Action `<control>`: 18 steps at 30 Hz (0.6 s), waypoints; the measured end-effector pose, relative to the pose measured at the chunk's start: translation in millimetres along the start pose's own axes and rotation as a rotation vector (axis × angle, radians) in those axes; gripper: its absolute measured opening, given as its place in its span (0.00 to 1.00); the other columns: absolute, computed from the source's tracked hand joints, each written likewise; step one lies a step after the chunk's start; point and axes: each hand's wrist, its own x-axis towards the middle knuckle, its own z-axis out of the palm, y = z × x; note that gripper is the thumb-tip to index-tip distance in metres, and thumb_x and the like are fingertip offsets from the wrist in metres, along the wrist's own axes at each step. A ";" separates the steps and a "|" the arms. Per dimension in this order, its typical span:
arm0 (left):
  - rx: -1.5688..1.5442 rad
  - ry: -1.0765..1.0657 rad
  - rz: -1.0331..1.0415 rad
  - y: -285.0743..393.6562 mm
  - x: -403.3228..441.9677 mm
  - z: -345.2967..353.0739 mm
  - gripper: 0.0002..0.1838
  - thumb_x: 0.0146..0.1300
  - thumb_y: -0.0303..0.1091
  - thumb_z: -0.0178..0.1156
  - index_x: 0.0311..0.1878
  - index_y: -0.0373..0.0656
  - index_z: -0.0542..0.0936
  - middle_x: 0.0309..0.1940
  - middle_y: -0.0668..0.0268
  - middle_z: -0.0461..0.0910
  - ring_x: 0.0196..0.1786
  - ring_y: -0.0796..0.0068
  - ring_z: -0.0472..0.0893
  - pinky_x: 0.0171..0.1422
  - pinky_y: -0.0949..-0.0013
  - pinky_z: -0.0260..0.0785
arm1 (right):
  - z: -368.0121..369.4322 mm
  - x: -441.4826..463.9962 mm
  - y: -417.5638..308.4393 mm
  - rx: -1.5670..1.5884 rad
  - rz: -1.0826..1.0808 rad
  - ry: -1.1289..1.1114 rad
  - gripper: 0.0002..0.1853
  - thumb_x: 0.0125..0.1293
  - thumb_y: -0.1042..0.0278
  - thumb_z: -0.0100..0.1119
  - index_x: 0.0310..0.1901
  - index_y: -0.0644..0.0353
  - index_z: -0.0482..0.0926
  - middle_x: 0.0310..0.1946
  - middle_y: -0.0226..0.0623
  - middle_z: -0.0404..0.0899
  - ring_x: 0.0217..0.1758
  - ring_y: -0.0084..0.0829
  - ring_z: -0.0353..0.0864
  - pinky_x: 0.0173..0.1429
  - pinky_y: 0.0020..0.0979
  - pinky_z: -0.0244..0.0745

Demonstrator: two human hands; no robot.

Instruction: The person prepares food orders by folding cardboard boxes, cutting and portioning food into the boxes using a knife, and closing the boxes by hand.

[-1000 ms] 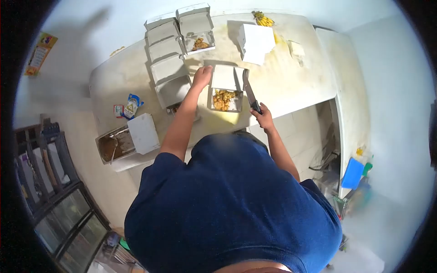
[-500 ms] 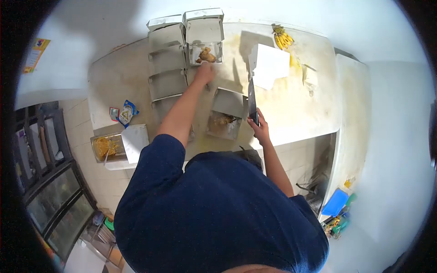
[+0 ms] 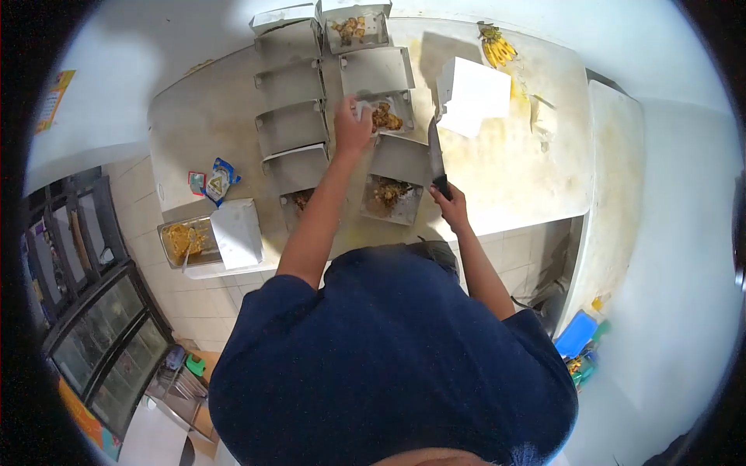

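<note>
The middle box (image 3: 378,71) stands at the centre of the table (image 3: 536,179), its lid raised and browned food (image 3: 386,118) lying inside. The left hand (image 3: 353,128) is at the left side of this box, touching its wall; whether the fingers pinch the cardboard, I cannot tell. The right hand (image 3: 451,208) is closed around the black handle of a knife (image 3: 437,154), the blade pointing away from the person, just right of the near box (image 3: 400,158).

That near box also has its lid up, and the lid stands between its own food and the middle box. Beyond the middle box, close behind its raised lid, sits the far box (image 3: 365,44), with more food. To the left runs a row of boxes (image 3: 289,84) with upright lids, hemming in that side; the left forearm crosses in front of the nearest and hides part of its contents.

Right of the knife's tip stands a white carton (image 3: 475,97), with bananas (image 3: 497,50) behind it and a pale item (image 3: 542,115) I cannot identify. At the table's left end, a white box (image 3: 237,233) covers part of a metal tray (image 3: 163,242) holding orange-brown food; blue (image 3: 221,182) and red (image 3: 196,183) packets lie behind it.
</note>
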 end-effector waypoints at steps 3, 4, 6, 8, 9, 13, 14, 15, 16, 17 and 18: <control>0.154 0.129 -0.081 -17.6 24.9 13.9 0.28 0.62 0.42 0.62 0.59 0.31 0.74 0.57 0.45 0.75 0.63 0.45 0.74 0.65 0.52 0.67 | 4.7 2.0 14.0 0.002 -0.086 0.065 0.17 0.66 0.58 0.68 0.46 0.64 0.83 0.34 0.31 0.84 0.37 0.20 0.79 0.44 0.25 0.74; 0.198 0.118 -0.169 -21.5 33.5 19.4 0.29 0.62 0.41 0.62 0.60 0.29 0.73 0.58 0.45 0.73 0.64 0.44 0.73 0.66 0.51 0.66 | 4.6 -0.5 14.9 -0.025 -0.097 0.090 0.15 0.66 0.59 0.68 0.46 0.63 0.83 0.31 0.27 0.82 0.34 0.17 0.76 0.40 0.23 0.71; 0.211 0.043 -0.234 -39.8 49.9 32.8 0.28 0.61 0.40 0.63 0.59 0.31 0.73 0.58 0.43 0.73 0.63 0.43 0.73 0.66 0.51 0.67 | 2.4 -7.4 15.8 -0.075 -0.111 0.131 0.14 0.67 0.61 0.68 0.46 0.62 0.84 0.28 0.24 0.80 0.31 0.14 0.73 0.36 0.21 0.69; 0.187 -0.043 -0.273 -54.1 60.7 36.1 0.26 0.61 0.39 0.62 0.59 0.33 0.74 0.57 0.43 0.74 0.62 0.42 0.74 0.65 0.50 0.68 | 0.8 -17.0 14.4 -0.117 -0.117 0.159 0.14 0.67 0.62 0.68 0.46 0.63 0.84 0.30 0.24 0.81 0.32 0.14 0.73 0.37 0.21 0.70; 0.157 -0.088 -0.275 -58.4 65.3 33.9 0.24 0.62 0.39 0.61 0.58 0.34 0.74 0.57 0.43 0.74 0.61 0.41 0.74 0.64 0.49 0.69 | 0.1 -20.2 21.6 -0.116 -0.139 0.174 0.13 0.67 0.63 0.68 0.47 0.64 0.84 0.30 0.25 0.81 0.32 0.14 0.73 0.38 0.22 0.70; 0.285 -0.107 -0.173 -60.1 71.8 38.3 0.18 0.65 0.35 0.56 0.57 0.40 0.74 0.53 0.44 0.77 0.57 0.41 0.78 0.57 0.47 0.72 | -6.2 -39.6 37.6 -0.124 -0.137 0.213 0.13 0.68 0.63 0.67 0.45 0.66 0.84 0.32 0.31 0.83 0.35 0.18 0.77 0.42 0.25 0.74; 0.297 -0.081 -0.165 -58.6 72.8 39.1 0.18 0.66 0.34 0.54 0.57 0.41 0.74 0.52 0.45 0.78 0.55 0.41 0.78 0.56 0.46 0.72 | -6.7 -46.4 38.9 -0.128 -0.113 0.218 0.14 0.68 0.62 0.67 0.44 0.66 0.84 0.32 0.34 0.85 0.37 0.20 0.79 0.45 0.27 0.75; 0.309 -0.056 -0.157 -51.9 72.4 36.3 0.17 0.66 0.33 0.53 0.57 0.41 0.73 0.50 0.46 0.78 0.53 0.41 0.79 0.54 0.45 0.72 | -6.7 -52.4 40.0 -0.094 -0.085 0.218 0.13 0.68 0.63 0.67 0.44 0.66 0.83 0.32 0.32 0.84 0.36 0.20 0.78 0.44 0.26 0.75; 0.319 -0.028 -0.149 -44.9 69.9 33.6 0.17 0.67 0.32 0.52 0.58 0.42 0.72 0.48 0.46 0.79 0.51 0.41 0.79 0.53 0.44 0.73 | -6.9 -58.1 40.7 -0.061 -0.060 0.216 0.13 0.68 0.63 0.67 0.43 0.66 0.83 0.31 0.31 0.83 0.36 0.19 0.78 0.44 0.26 0.74; 0.315 0.016 -0.111 -37.1 66.4 30.6 0.17 0.67 0.32 0.51 0.58 0.42 0.71 0.49 0.46 0.79 0.51 0.41 0.79 0.53 0.43 0.72 | -6.9 -64.1 40.5 -0.029 -0.037 0.213 0.12 0.68 0.64 0.67 0.42 0.67 0.83 0.30 0.30 0.82 0.35 0.19 0.77 0.43 0.25 0.74; 0.308 0.065 -0.071 -30.0 66.2 28.7 0.18 0.68 0.32 0.51 0.59 0.42 0.70 0.49 0.46 0.78 0.51 0.41 0.79 0.53 0.43 0.72 | -6.4 -68.5 41.7 -0.017 -0.035 0.221 0.12 0.68 0.63 0.67 0.41 0.66 0.83 0.29 0.29 0.81 0.35 0.18 0.76 0.42 0.25 0.73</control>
